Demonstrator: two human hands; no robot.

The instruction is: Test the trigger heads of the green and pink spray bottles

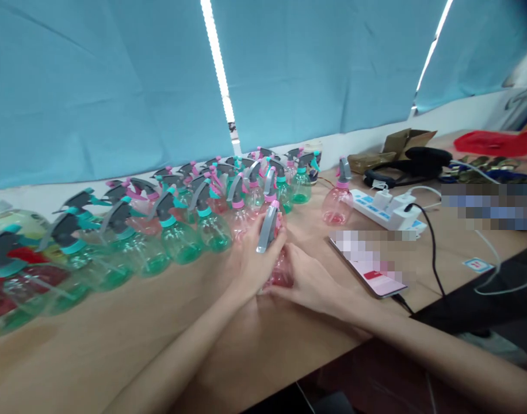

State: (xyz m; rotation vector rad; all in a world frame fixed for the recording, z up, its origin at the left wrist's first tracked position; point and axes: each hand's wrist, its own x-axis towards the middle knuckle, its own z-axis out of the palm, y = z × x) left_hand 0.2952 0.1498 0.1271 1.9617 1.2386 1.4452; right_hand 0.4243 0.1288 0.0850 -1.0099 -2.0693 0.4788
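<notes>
A pink spray bottle [282, 272] with a grey and pink trigger head stands upright on the table, between my two hands. My left hand [255, 256] is closed around its upper part, just below the trigger head. Lower down, my right hand [310, 277] wraps the bottle's body from the right. Fingers hide much of the bottle. Close behind it are more pink spray bottles, one with a pink collar [237, 204]. A green spray bottle [215, 230] stands just left of these.
Rows of green and pink spray bottles [153, 256] stretch along the left and back. To the right are a lone pink bottle [336, 204], a white power strip [386, 213] with chargers, a phone [369, 267] on a cable, black headphones [427, 158] and a cardboard box [405, 142].
</notes>
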